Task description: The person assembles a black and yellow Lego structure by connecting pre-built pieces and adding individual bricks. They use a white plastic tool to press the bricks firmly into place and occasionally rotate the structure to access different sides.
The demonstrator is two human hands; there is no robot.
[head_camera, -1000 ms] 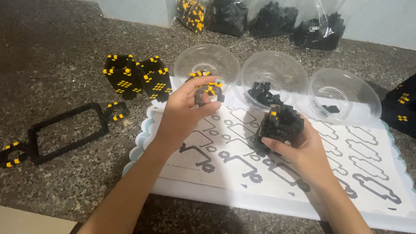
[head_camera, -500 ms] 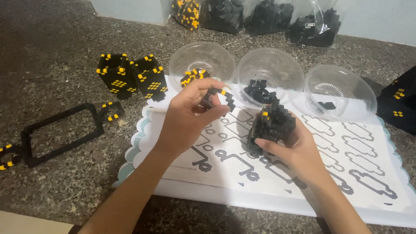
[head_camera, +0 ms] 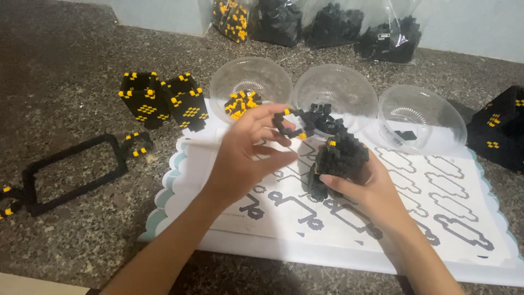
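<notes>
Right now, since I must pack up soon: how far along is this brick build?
Done: two black-and-yellow blocks and a flat black frame sit aside. In hand: the right hand holds a black chunk; the left hand pinches a small strip. Left: loose bricks in the three bowls and the bags.

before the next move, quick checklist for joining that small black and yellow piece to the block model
1. Left hand has the small black and yellow piece pinched in its fingertips: ok.
2. Right hand grips the black block model, held above the instruction sheet: ok.
3. Piece and model are close, not yet joined: ok.
4. The spot on the model where the piece fits is in view: cannot tell, fingers cover part of it.
5. Spare parts within reach in the clear bowls, yellow bits and black bits: ok.
</notes>
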